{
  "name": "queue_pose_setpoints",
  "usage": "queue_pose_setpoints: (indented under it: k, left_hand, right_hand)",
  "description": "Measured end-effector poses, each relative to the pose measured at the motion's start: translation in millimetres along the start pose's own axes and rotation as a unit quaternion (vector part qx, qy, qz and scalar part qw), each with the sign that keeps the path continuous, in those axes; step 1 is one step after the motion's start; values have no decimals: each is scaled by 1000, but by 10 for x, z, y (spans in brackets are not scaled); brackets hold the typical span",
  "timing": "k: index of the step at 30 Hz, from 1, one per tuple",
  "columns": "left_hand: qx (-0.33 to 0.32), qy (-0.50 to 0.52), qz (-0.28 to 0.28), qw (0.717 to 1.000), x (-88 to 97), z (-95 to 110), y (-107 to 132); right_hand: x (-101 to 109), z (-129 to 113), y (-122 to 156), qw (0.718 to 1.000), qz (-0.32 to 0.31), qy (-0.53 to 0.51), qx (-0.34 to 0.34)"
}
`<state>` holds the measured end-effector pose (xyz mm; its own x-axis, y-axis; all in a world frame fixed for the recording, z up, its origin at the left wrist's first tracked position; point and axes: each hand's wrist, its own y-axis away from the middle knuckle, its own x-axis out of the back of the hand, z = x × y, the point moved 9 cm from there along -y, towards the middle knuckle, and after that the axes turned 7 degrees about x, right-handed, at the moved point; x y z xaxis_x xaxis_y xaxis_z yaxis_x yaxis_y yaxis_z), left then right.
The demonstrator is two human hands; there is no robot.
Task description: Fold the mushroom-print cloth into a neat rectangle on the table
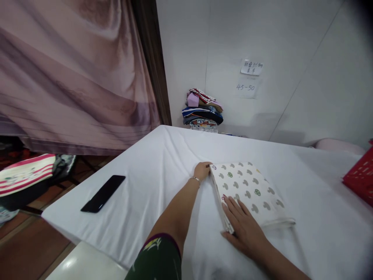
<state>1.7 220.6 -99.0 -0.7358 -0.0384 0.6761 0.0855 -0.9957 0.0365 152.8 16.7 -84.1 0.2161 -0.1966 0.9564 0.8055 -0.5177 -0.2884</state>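
Note:
A folded white cloth printed with grey, green and a few red mushroom shapes lies flat on the white-covered table. At its far left corner, my left hand pinches the edge; a bracelet circles that wrist. My right hand rests palm down over the cloth's near left part, its fingers stretched out and the thumb off the near edge. Several folded layers show along the cloth's left and near edges.
A black phone lies on the table's left side. Folded fabrics are stacked beyond the far edge by the wall. A red basket stands at the right. To the left are a pink curtain and striped fabric.

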Motion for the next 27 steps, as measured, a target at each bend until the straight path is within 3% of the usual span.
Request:
queue_pose_setpoints:
  k: [3,6,10,13,18,20,23,27]
  left_hand:
    - [-2,-17,-6,1000,78,117,37]
    - [-41,-42,19,998,79,392,224]
    - [-199,-168,28,965,-272,836,649]
    - [-208,-231,6,950,-530,809,779]
    - [-212,-268,7,940,-601,716,734]
    - [-216,-278,12,936,-594,722,716]
    - [-219,-285,15,933,-594,746,719]
    - [-222,-278,9,934,-584,777,728]
  right_hand:
    - [5,-3,2,1000,6,-6,-4]
    - [-2,10,-5,1000,2,-22,-12]
    - [-51,45,-24,997,-20,-59,-33]
    - [-90,37,-21,994,-49,-88,-50]
    - [32,61,77,981,-99,-158,-45]
    - [196,226,150,979,-82,-177,-53]
    - [450,777,362,978,0,-120,-168]
    - [314,1284,706,954,-32,-105,-279]
